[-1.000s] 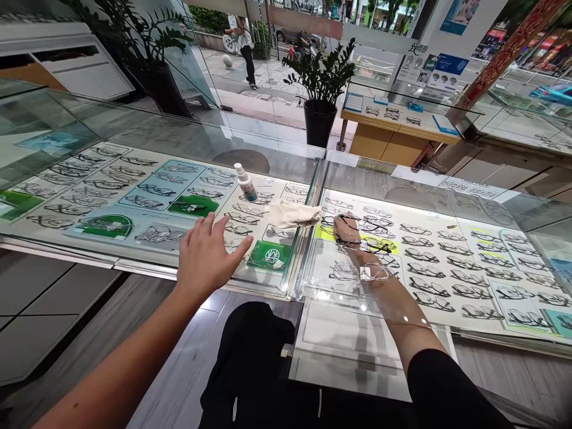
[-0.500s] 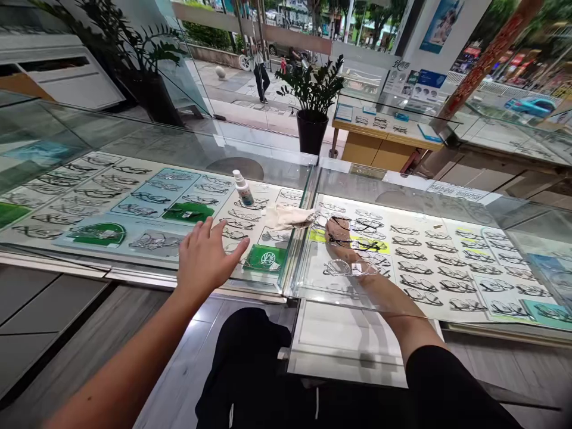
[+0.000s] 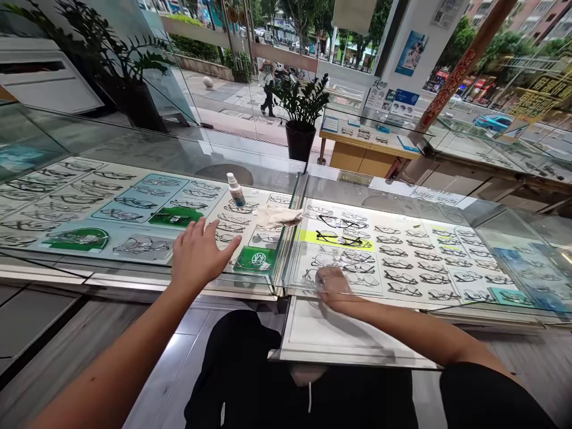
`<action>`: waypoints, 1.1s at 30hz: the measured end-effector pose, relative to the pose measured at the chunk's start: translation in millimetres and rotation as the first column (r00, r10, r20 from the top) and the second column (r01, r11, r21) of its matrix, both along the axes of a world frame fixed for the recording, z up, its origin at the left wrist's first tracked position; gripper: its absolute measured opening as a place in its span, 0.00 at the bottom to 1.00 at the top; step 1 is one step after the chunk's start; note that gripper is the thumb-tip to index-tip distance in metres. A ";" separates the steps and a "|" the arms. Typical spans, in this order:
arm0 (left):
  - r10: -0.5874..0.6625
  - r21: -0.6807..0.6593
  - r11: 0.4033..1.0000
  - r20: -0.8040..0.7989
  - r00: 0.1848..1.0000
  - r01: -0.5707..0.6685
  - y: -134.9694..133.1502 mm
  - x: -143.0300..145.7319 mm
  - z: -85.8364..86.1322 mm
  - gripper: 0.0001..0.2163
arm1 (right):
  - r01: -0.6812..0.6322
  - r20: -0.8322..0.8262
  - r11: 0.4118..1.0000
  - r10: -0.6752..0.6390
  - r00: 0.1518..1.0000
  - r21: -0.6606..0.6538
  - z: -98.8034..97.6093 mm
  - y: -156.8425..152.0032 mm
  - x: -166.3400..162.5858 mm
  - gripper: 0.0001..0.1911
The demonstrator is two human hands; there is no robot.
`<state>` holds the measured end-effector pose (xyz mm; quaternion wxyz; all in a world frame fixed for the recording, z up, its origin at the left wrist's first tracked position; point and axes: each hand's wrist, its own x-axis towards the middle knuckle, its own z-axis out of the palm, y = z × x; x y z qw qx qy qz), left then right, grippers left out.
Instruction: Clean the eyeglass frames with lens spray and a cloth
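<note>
My left hand point(image 3: 199, 253) lies with its fingers spread on the glass top of the left display case, and nothing is in it. Inside the right display case, seen through the glass, my right hand point(image 3: 334, 287) is near the front edge with its fingers closed. A clear-framed pair of eyeglasses point(image 3: 309, 276) shows at its fingertips; the grip itself is partly hidden. Just beyond are black eyeglasses point(image 3: 339, 239) on a yellow strip. On the left case stand a white spray bottle point(image 3: 236, 192) and a crumpled cream cloth point(image 3: 274, 217).
Rows of eyeglasses point(image 3: 397, 262) fill both cases. Upright glass edges point(image 3: 290, 238) meet between the cases. An open white drawer point(image 3: 348, 339) juts out below the right case. Potted plants point(image 3: 301, 110) and a wooden display table point(image 3: 364, 152) stand behind.
My right hand has drawn back toward the case's front edge, with clear-framed eyeglasses at its fingertips. My left hand remains spread on the glass. The camera view has shifted slightly.
</note>
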<state>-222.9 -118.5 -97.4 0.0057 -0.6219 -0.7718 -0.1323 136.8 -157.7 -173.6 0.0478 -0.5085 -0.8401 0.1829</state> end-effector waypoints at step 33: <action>-0.007 0.036 0.999 0.006 1.000 0.007 -2.3 0.2 4.1 0.39 | 0.169 -0.050 0.935 -0.161 0.986 0.311 125.7 213.5 41.3 0.10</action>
